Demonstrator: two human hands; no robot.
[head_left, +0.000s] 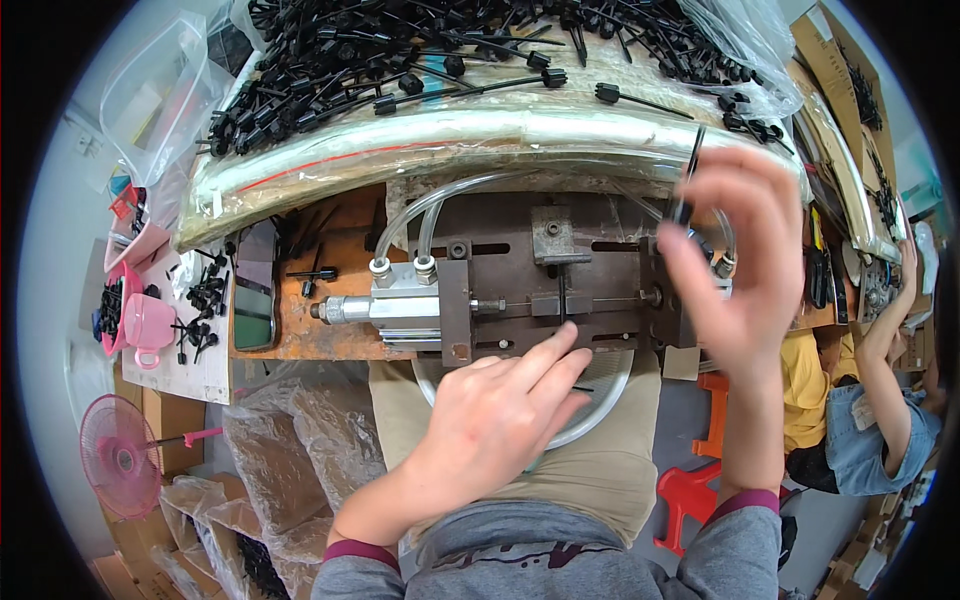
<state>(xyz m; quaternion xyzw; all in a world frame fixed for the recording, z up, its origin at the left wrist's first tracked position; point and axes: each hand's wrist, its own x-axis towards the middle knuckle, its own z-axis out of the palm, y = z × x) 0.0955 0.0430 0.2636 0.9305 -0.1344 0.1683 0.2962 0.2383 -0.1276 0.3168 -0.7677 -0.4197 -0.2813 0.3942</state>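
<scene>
Head view | right grip [735, 255] pinches black pin [690, 170] | left grip [500, 415] loose (empty) | pink cup [148, 325] contents unseen

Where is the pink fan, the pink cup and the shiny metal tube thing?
pink fan [118, 455], head view, round grille
pink cup [148, 322], head view, side wall
metal cylinder [385, 309], head view, barrel middle

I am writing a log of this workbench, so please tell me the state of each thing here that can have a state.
left hand: open, fingers resting on the jig's front edge
right hand: raised, pinching a black rod
black rod: held upright
metal jig: lying flat on the bench
clear hoses: plugged into the cylinder
pile of black rods: loose, heaped
pink fan: cannot tell if running
</scene>
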